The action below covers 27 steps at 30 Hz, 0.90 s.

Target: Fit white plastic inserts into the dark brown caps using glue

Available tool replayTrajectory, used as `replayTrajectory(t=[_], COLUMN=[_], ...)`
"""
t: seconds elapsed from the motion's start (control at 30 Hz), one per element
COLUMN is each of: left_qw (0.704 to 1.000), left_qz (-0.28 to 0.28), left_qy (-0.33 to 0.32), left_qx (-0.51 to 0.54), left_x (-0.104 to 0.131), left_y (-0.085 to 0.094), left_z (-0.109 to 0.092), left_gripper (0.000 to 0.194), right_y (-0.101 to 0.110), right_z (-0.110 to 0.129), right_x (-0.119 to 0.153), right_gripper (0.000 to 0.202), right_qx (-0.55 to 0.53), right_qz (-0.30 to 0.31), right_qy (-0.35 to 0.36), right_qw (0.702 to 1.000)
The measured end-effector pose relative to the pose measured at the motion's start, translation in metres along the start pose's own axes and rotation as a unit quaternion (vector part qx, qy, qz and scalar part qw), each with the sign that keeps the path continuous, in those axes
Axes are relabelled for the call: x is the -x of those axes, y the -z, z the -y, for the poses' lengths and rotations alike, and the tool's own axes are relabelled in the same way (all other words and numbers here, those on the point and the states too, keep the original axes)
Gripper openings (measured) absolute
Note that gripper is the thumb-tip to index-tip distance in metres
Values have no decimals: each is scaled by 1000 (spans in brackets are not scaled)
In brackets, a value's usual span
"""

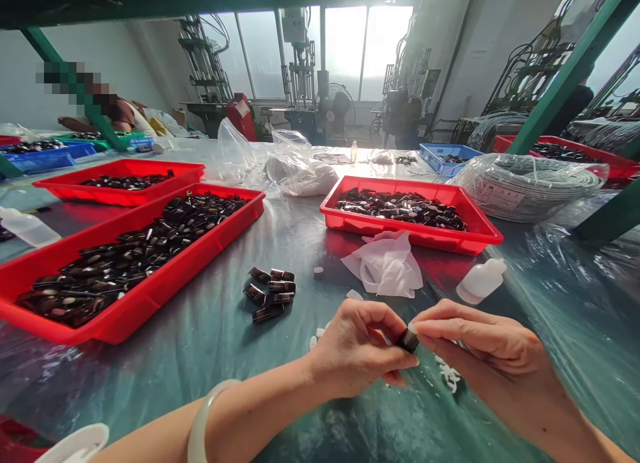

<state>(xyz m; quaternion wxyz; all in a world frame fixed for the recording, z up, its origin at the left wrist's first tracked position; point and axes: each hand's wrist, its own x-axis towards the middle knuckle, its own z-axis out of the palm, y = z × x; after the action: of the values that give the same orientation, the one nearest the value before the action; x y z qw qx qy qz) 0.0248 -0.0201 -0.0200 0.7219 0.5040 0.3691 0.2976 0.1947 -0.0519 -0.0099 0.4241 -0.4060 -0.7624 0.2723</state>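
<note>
My left hand [357, 349] pinches a small dark glossy part [409, 340] between thumb and fingers. From the right, my right hand [480, 346] holds a small white piece [413, 328] by its fingertips against the top of that part. Several similar dark parts [270, 295] lie in a loose group left of my hands. Small white pieces [449, 375] are scattered below my right hand, and others [315, 339] lie beside my left hand, partly hidden by it.
Red trays of dark parts stand at the left [215, 239] and ahead [410, 235]. Near them are a crumpled white cloth [387, 266], a white bottle [481, 281], a wrapped coil [525, 186] and plastic bags [300, 173]. Green posts frame the table; a person sits far left.
</note>
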Motion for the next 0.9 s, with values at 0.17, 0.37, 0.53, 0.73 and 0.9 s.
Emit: replayTrajectory(t=[0.17, 0.37, 0.53, 0.73, 0.9], left_qw=[1000, 1000, 1000, 1000, 1000], left_qz=[-1, -3, -4, -16, -9], left_qy=[2, -1, -1, -4, -4], left_qx=[-3, 3, -1, -8, 4], left_x=[1, 2, 2, 3, 2], left_y=[0, -1, -1, 0, 0], left_z=[-1, -3, -6, -6, -7], left_gripper=[13, 12, 11, 12, 14], right_y=[0, -1, -2, -2, -3], right_z=[1, 1, 0, 0, -1], right_x=[0, 0, 0, 0, 0], right_gripper=[23, 27, 30, 32, 32], right_qx=[2, 3, -1, -5, 5], right_qz=[4, 2, 0, -4, 3], right_qy=[2, 7, 22, 38, 46], right_qw=[1000, 1000, 1000, 999, 999])
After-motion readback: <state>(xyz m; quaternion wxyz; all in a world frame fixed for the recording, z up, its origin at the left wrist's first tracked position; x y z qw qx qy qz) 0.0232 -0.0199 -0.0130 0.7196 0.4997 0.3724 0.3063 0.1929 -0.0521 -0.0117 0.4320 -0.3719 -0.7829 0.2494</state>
